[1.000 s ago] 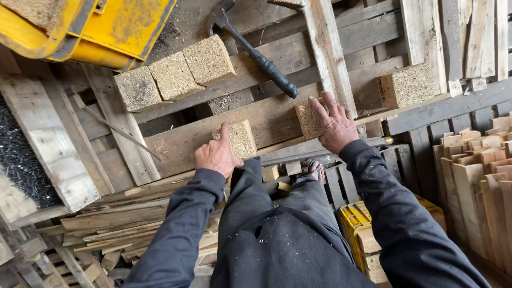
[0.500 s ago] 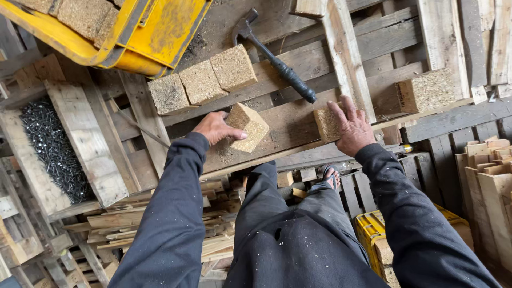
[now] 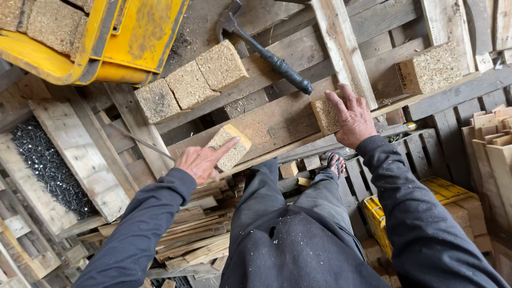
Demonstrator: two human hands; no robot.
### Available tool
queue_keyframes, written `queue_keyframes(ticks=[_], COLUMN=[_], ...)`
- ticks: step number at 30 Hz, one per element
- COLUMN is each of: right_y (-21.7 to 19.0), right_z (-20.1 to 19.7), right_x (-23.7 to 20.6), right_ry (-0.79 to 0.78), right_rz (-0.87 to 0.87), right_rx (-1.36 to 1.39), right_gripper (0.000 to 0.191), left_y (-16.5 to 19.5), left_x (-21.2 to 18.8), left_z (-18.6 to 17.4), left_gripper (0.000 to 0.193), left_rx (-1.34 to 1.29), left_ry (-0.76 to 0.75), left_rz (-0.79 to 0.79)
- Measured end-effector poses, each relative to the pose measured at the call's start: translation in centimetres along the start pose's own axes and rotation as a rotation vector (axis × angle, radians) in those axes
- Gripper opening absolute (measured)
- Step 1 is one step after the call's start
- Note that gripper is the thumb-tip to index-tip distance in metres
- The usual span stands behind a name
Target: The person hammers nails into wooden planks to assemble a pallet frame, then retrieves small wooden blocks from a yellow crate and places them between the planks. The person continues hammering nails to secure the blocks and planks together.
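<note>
A person in dark grey sleeves and dark trousers is standing over a wooden pallet workbench, seen from above. Nearest the camera, a heap of thin pale wood offcuts [image 3: 197, 240] is lying below the left arm, and a yellow plastic crate [image 3: 381, 213] is sitting beside the right leg, its contents mostly hidden by the arm. One sandalled foot [image 3: 335, 161] is showing among the scraps.

The left hand [image 3: 201, 161] is reaching forward with its forefinger stretched out and the other fingers loosely curled, the fingertip touching a tan pressed-sawdust block [image 3: 230, 145] that is tilting on the edge of a broad weathered plank [image 3: 272, 120]; the hand is not closed on it. The right hand [image 3: 352, 118] is lying with fingers spread flat over a second pressed-sawdust block [image 3: 325, 114] on the same plank, pressing rather than gripping.

To the left, an open wooden tray [image 3: 80, 160] is holding a dense mass of dark nails [image 3: 48, 165].

Farther back, three more chipboard blocks [image 3: 189, 82] are lying in a row, touching one another, on a slanting board. A black-handled hammer [image 3: 264, 50] is resting just beyond them, its grip pointing toward the right hand. Another single chipboard block [image 3: 434, 69] is sitting well apart at the right. At the far left corner, a yellow metal bin [image 3: 114, 48] is holding further blocks of the same material [image 3: 37, 24].
</note>
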State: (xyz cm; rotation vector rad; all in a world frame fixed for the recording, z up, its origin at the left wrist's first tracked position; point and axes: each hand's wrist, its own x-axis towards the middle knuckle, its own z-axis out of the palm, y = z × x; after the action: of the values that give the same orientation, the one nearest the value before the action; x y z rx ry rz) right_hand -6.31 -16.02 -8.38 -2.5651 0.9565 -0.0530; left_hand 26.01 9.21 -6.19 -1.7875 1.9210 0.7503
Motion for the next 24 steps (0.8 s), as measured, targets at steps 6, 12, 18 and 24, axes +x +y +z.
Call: queue_keyframes(ticks=[6,12,18,24], right_y=[0.2,0.7,0.6,0.1], right_z=[0.4,0.9,0.9,0.6], right_x=[-0.1,-0.3,-0.1,0.0], right_ry=[-0.057,-0.001,-0.010,-0.024], right_rz=[0.101,0.040,0.036,0.060], right_rx=[-0.005,-0.005,-0.016,-0.038], right_gripper=[0.105,0.105,0.104,0.105], left_y=[3.1,3.3,-0.7,-1.4], left_x=[0.2,1.2,2.5,4.6], left_z=[0.6,2.2,1.3,-0.7], left_gripper=[0.153,0.128,0.087,0.084], left_rx=[-0.528,-0.346,0.120,0.109], left_ry=[0.044,0.088,-0.177,-0.027], left_rz=[-0.534,-0.430,0.029,0.408])
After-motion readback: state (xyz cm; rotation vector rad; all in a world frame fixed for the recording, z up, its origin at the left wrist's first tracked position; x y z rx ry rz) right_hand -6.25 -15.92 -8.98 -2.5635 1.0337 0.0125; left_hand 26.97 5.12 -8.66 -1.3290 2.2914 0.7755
